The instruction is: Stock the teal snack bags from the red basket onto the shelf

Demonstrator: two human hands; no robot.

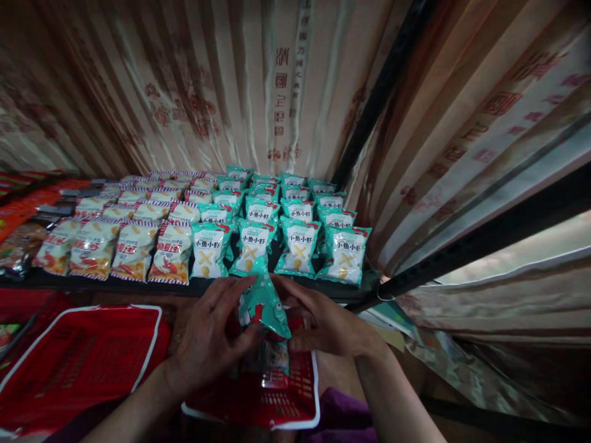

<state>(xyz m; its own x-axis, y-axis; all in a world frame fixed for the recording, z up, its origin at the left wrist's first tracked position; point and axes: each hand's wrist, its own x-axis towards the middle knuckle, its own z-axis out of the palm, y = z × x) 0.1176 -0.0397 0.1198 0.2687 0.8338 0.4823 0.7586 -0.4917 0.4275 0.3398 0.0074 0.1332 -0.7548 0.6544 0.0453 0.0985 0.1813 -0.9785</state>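
Between my two hands is a teal snack bag point(264, 306), held up above a red basket point(295, 394) with a white rim. My left hand point(210, 332) grips the bag's left side, thumb toward its lower edge. On the right side, my right hand point(318, 317) has its fingers curled round the bag, partly hidden by it. Small packages point(276, 357) lie in the basket under my hands. Just beyond, teal-and-white bags point(298, 247) stand in rows on a dark shelf point(258, 284).
White bags with striped edges point(133, 249) fill the shelf's left part, beside orange and brown packages point(28, 246). Another red basket point(83, 363) sits at lower left. Pleated curtains point(207, 80) hang behind, and a black metal post point(383, 86) slants down at right.
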